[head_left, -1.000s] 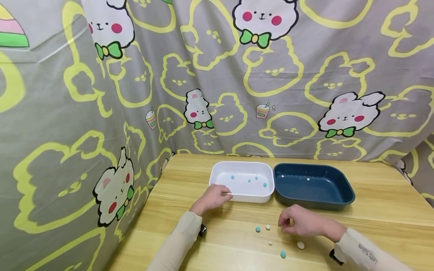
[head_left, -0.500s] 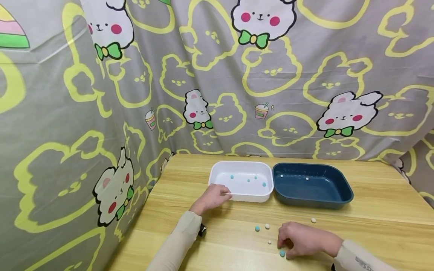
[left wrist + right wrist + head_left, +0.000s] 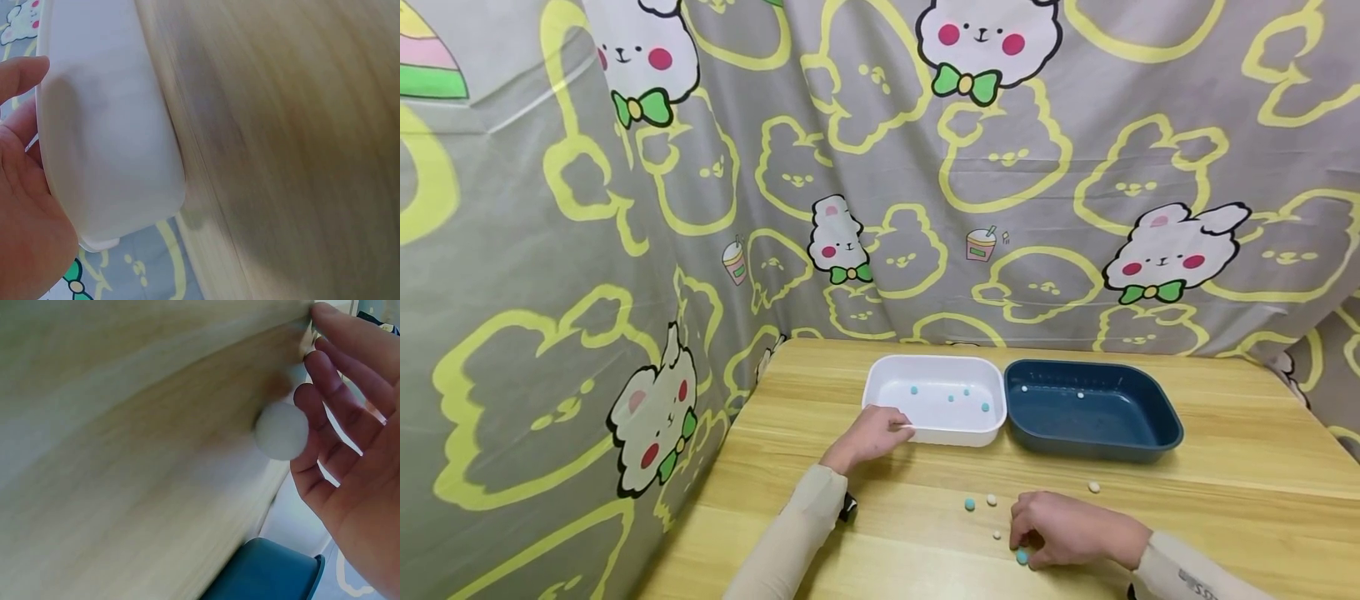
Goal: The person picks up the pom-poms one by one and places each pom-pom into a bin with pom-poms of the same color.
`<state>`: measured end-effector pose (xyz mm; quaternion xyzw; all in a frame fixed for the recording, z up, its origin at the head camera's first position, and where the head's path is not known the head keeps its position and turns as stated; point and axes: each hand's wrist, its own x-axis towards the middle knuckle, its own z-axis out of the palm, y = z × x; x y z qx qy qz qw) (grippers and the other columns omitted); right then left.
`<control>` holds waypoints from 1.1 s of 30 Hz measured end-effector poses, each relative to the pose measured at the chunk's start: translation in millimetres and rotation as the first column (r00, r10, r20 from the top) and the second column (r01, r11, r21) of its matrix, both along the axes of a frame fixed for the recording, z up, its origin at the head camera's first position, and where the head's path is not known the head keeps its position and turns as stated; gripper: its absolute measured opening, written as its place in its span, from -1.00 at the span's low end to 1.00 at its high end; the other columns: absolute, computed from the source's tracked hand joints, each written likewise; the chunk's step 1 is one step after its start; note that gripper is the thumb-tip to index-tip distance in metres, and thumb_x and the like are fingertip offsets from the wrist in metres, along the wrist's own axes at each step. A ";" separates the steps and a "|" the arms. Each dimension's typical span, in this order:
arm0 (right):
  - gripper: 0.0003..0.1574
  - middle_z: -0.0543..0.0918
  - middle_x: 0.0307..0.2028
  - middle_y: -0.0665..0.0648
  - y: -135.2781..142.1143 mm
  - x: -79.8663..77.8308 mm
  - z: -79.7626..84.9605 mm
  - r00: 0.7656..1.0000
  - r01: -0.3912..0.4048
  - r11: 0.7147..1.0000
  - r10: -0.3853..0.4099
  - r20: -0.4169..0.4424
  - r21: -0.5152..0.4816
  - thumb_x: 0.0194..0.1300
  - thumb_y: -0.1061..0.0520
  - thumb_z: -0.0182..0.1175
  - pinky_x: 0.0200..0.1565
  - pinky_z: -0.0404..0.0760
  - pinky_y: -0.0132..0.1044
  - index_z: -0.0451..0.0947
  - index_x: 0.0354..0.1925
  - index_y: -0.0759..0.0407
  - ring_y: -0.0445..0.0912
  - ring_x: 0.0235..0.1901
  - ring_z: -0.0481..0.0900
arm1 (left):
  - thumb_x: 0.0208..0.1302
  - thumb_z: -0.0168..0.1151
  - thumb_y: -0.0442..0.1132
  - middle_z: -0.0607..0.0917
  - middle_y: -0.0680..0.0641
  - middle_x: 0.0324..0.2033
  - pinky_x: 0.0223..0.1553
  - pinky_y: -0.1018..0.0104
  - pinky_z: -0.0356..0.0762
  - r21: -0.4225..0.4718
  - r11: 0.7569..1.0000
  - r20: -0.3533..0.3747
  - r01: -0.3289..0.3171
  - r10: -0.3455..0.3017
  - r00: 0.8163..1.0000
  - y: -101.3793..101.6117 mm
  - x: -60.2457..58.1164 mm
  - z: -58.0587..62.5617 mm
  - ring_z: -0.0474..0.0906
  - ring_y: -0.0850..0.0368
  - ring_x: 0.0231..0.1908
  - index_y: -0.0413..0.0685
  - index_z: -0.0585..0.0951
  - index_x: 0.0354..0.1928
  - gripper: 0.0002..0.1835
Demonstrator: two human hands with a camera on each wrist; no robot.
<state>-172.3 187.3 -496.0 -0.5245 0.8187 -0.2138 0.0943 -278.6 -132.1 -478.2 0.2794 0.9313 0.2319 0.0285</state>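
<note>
My left hand (image 3: pixel 872 433) holds the near left rim of a white plastic tray (image 3: pixel 955 437); in the left wrist view the thumb (image 3: pixel 28 72) lies against the outside and the other fingers reach behind the rim. Several small blue balls lie in this tray. Low over the table, my right hand (image 3: pixel 1067 529) pinches a small blue ball (image 3: pixel 1022 557) at its fingertips. In the right wrist view, a white ball (image 3: pixel 281 431) sits on the table beside the curled fingers, while the blue one is hidden.
A dark blue tray (image 3: pixel 1097 451) stands right of the white one, with two white balls inside. On the wooden table lie another blue ball (image 3: pixel 970 504), a white ball (image 3: pixel 992 500), a smaller white one (image 3: pixel 997 535) and one behind the right hand (image 3: pixel 1093 487). Patterned curtain (image 3: pixel 910 183) surrounds the table.
My right hand has come down toward the table's front, onto the blue ball, which has shifted slightly. It now covers a white ball and reveals another. My left hand stays at the tray.
</note>
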 end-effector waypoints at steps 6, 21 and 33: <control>-0.85 0.41 -0.42 -0.34 -0.7 -0.2 -1.3 1.000 -0.011 1.000 0.011 -0.013 -0.022 0.09 0.12 0.36 -0.40 0.34 -0.55 0.64 -0.36 -0.16 -0.42 -0.42 0.29 | 0.29 0.15 -0.07 0.60 0.23 -0.47 -0.27 0.42 0.39 0.004 1.000 0.004 0.007 -0.007 1.000 0.2 0.2 1.8 0.44 0.32 -0.45 0.07 0.71 -0.32 -0.80; -0.85 0.42 -0.40 -0.33 6.0 -6.1 7.5 0.996 0.077 0.997 -0.078 -0.046 -0.024 0.05 0.11 0.40 -0.36 0.40 -0.48 0.64 -0.36 -0.12 -0.39 -0.39 0.32 | 0.29 0.15 -0.07 0.60 0.23 -0.46 -0.27 0.42 0.40 0.005 1.000 0.004 0.001 -0.001 1.000 0.7 -1.7 0.0 0.44 0.32 -0.44 0.05 0.72 -0.31 -0.79; -0.89 0.44 -0.40 -0.29 9.4 -13.0 23.6 0.985 0.171 0.984 -0.171 0.007 -0.041 0.11 0.11 0.36 -0.33 0.46 -0.41 0.60 -0.41 -0.10 -0.35 -0.39 0.37 | 0.29 0.15 -0.06 0.59 0.24 -0.47 -0.28 0.41 0.39 0.009 1.000 0.010 0.003 -0.003 1.000 0.6 -2.0 -0.4 0.44 0.32 -0.46 0.07 0.71 -0.34 -0.80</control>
